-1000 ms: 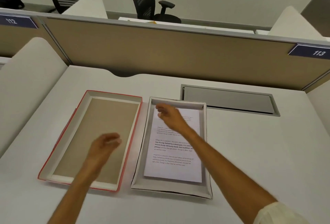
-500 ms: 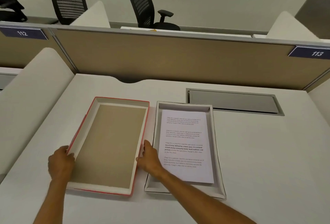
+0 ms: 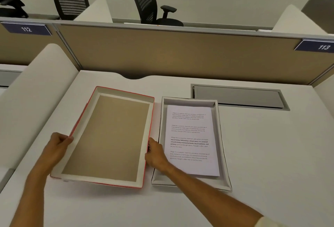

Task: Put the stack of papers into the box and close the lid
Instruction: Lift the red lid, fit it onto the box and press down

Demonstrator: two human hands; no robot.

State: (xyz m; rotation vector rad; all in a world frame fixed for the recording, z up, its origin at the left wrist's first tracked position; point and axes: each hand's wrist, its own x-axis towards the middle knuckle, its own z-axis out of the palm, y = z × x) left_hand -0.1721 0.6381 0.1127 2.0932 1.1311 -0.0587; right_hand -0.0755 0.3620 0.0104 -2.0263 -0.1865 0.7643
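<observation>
A shallow white box (image 3: 224, 147) lies on the desk right of centre, with the stack of printed papers (image 3: 191, 136) flat inside it. To its left is the lid (image 3: 108, 136), red outside, white-walled, brown inside, lying inside-up. My left hand (image 3: 57, 145) grips the lid's left long edge. My right hand (image 3: 155, 152) grips its right long edge, between lid and box. The lid looks slightly raised on its left side.
The white desk (image 3: 271, 154) has a grey cable flap (image 3: 238, 97) behind the box. A tan partition (image 3: 180, 54) closes the back, with a white side divider (image 3: 30, 91) at the left. Office chairs stand beyond.
My right hand left the papers in the box and both hands came onto the lid's long edges. The grip has since tightened and the lid has tilted a little.
</observation>
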